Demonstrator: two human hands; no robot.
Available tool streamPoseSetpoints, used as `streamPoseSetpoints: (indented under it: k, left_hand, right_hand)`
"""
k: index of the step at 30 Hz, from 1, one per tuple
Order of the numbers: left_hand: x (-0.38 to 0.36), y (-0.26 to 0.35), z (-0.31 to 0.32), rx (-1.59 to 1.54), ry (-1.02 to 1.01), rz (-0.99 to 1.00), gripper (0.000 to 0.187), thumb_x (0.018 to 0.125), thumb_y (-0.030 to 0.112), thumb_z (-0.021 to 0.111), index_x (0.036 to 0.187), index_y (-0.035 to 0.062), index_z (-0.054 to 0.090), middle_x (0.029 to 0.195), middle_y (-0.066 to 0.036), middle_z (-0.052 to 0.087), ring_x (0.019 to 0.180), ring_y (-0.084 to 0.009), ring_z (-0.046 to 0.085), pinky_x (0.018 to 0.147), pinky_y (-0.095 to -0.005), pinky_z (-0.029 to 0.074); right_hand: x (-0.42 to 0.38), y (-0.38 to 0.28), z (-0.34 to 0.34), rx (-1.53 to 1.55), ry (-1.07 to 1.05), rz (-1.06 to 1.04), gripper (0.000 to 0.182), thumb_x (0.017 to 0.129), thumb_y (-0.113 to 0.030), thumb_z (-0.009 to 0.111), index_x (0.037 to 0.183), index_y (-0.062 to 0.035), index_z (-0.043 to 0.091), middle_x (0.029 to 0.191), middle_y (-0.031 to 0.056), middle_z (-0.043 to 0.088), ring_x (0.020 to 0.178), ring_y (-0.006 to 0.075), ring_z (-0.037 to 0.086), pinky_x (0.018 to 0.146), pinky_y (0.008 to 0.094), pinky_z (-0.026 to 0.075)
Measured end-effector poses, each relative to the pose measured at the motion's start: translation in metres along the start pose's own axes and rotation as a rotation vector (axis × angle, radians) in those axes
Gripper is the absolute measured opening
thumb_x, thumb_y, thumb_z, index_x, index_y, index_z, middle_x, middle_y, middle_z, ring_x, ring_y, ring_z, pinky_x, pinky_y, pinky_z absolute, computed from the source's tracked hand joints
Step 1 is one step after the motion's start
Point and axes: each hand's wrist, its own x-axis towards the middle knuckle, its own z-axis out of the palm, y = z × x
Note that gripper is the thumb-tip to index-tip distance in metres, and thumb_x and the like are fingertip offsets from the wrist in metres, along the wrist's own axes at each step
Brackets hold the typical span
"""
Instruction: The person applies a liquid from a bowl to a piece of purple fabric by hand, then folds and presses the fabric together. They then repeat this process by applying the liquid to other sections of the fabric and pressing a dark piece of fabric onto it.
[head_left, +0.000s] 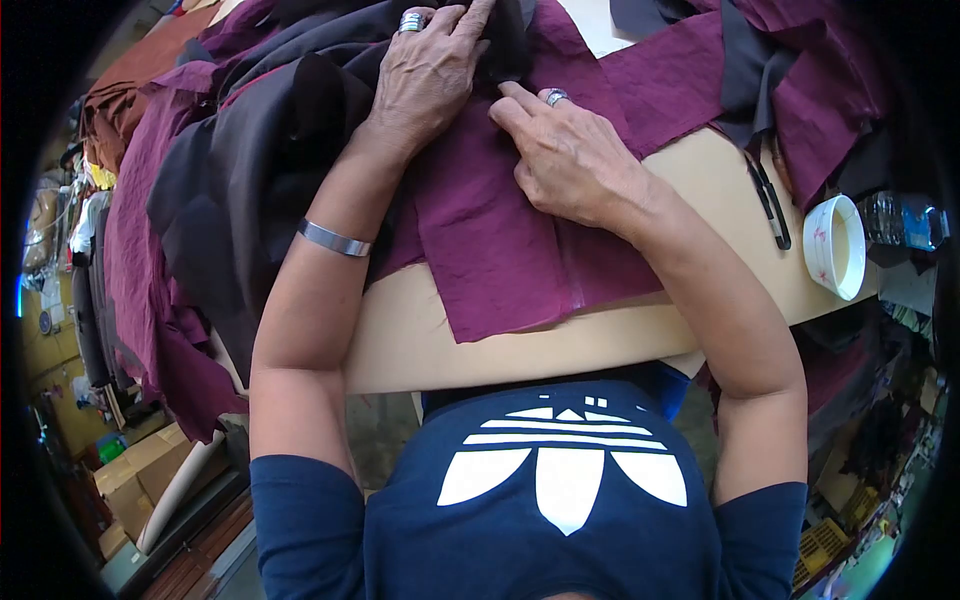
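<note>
Head view: I see plum-coloured cloth (490, 240) spread across the tan tabletop (440, 355), under and between two hands.
I judge it light, soft and quick to crease, best taken by its loose-threaded front edge; it looks wrinkled, faintly sheened. The left hand (430, 75) lies over dark cloth (240, 180), the right hand (575, 155) bends its fingers onto the plum-coloured cloth; I can't tell whether either pinches.

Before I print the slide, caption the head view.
Left hand and right hand over maroon cloth and dark cloth, black pen and white bowl on the beige table.
</note>
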Motion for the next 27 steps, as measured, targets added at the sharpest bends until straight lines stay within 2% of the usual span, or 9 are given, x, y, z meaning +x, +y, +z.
streamPoseSetpoints:
  k: [2, 5, 7, 11, 14, 17, 20, 24, 27]
  left_hand:
    - [-0.002, 0.001, 0.009, 0.036, 0.174, 0.019, 0.033, 0.088, 0.029, 0.053, 0.116, 0.0121, 0.059, 0.112, -0.011, 0.060, 0.106, -0.0311, 0.053, 0.089, -0.0421, 0.042]
    - [-0.008, -0.001, 0.010, 0.080, 0.040, 0.077, 0.036, 0.089, 0.034, 0.051, 0.119, 0.0139, 0.057, 0.113, -0.010, 0.060, 0.106, -0.0315, 0.054, 0.090, -0.0417, 0.041]
    - [-0.007, -0.005, 0.011, 0.107, 0.029, 0.137, 0.030, 0.088, 0.035, 0.052, 0.110, 0.0165, 0.062, 0.107, -0.007, 0.061, 0.102, -0.0272, 0.057, 0.088, -0.0426, 0.040]
    - [-0.005, 0.004, 0.008, -0.029, 0.031, 0.082, 0.013, 0.085, 0.023, 0.058, 0.087, 0.0108, 0.060, 0.087, -0.007, 0.057, 0.087, -0.0269, 0.056, 0.076, -0.0399, 0.039]
    - [-0.004, 0.003, 0.020, -0.144, 0.175, 0.025, 0.009, 0.084, 0.013, 0.058, 0.085, 0.0051, 0.056, 0.086, -0.011, 0.055, 0.082, -0.0308, 0.055, 0.070, -0.0391, 0.041]
    - [0.000, -0.001, 0.015, -0.431, 0.205, -0.217, 0.008, 0.085, 0.007, 0.055, 0.088, 0.0001, 0.054, 0.087, -0.015, 0.054, 0.085, -0.0342, 0.055, 0.075, -0.0405, 0.043]
    - [-0.001, -0.002, 0.019, -0.425, 0.159, -0.216, 0.011, 0.086, 0.009, 0.054, 0.091, -0.0012, 0.054, 0.088, -0.017, 0.055, 0.087, -0.0350, 0.055, 0.079, -0.0398, 0.043]
    - [-0.006, -0.003, 0.004, -0.487, -0.053, -0.149, 0.022, 0.086, 0.018, 0.056, 0.098, -0.0006, 0.056, 0.100, -0.015, 0.057, 0.094, -0.0324, 0.055, 0.085, -0.0391, 0.042]
    - [-0.013, 0.000, 0.002, -0.329, -0.010, 0.080, 0.028, 0.084, 0.024, 0.060, 0.099, 0.0009, 0.058, 0.104, -0.013, 0.057, 0.100, -0.0310, 0.054, 0.091, -0.0386, 0.041]
  right_hand:
    - [0.003, 0.000, -0.001, 0.006, -0.031, 0.014, 0.021, 0.076, -0.004, 0.053, 0.096, 0.0004, 0.050, 0.102, 0.0189, 0.052, 0.088, 0.0375, 0.057, 0.072, 0.0458, 0.051]
    - [0.010, 0.001, -0.003, 0.019, -0.067, 0.032, 0.022, 0.076, -0.005, 0.054, 0.097, 0.0002, 0.050, 0.105, 0.0194, 0.051, 0.086, 0.0383, 0.058, 0.071, 0.0466, 0.051]
    - [0.009, 0.000, -0.002, 0.011, -0.052, 0.025, 0.023, 0.076, -0.005, 0.054, 0.098, -0.0002, 0.050, 0.107, 0.0198, 0.051, 0.085, 0.0390, 0.058, 0.071, 0.0472, 0.051]
    - [-0.005, 0.000, 0.005, -0.112, 0.049, -0.145, 0.025, 0.074, -0.003, 0.054, 0.097, 0.0021, 0.050, 0.108, 0.0277, 0.054, 0.081, 0.0363, 0.060, 0.068, 0.0409, 0.052]
    - [-0.012, 0.000, 0.007, -0.196, 0.102, -0.225, 0.023, 0.075, -0.004, 0.053, 0.097, 0.0042, 0.052, 0.111, 0.0320, 0.054, 0.083, 0.0331, 0.061, 0.066, 0.0360, 0.052]
    - [-0.009, -0.002, 0.004, -0.148, 0.040, -0.145, 0.025, 0.073, -0.003, 0.056, 0.096, 0.0016, 0.050, 0.116, 0.0289, 0.052, 0.084, 0.0337, 0.059, 0.069, 0.0365, 0.052]
    - [0.007, -0.003, -0.005, -0.051, -0.093, 0.019, 0.028, 0.070, -0.004, 0.059, 0.096, -0.0001, 0.049, 0.119, 0.0264, 0.050, 0.085, 0.0344, 0.059, 0.070, 0.0378, 0.052]
    - [0.008, -0.004, -0.003, -0.065, -0.044, 0.017, 0.018, 0.073, -0.003, 0.054, 0.089, 0.0016, 0.050, 0.104, 0.0238, 0.052, 0.086, 0.0346, 0.060, 0.065, 0.0386, 0.053]
    - [-0.005, -0.003, -0.008, -0.092, -0.070, -0.114, 0.020, 0.074, -0.005, 0.055, 0.092, 0.0011, 0.051, 0.106, 0.0244, 0.054, 0.088, 0.0346, 0.059, 0.066, 0.0385, 0.052]
